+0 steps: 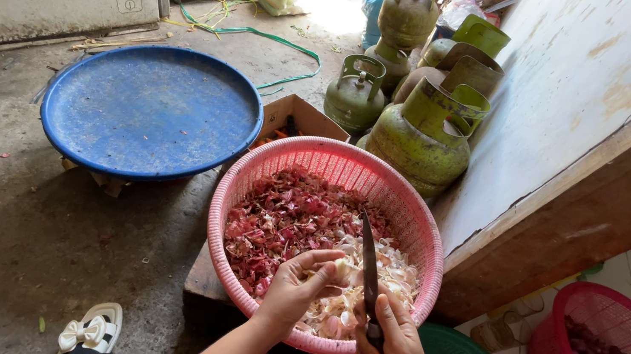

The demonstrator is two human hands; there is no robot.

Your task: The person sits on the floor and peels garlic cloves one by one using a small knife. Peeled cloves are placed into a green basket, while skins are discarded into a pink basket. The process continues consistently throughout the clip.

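Head view: my left hand (298,286) pinches a garlic clove (339,271) over the pink basket (265,168) of peels, just beside my right hand (393,348), which grips a knife (369,275) pointing up.

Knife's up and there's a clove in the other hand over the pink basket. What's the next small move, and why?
Probably bring the knife tip down to the clove and lift off its skin. The left hand pinches the clove over the pink basket, which already holds peelings, while the right hand holds the blade upright just beside it, not clearly touching.
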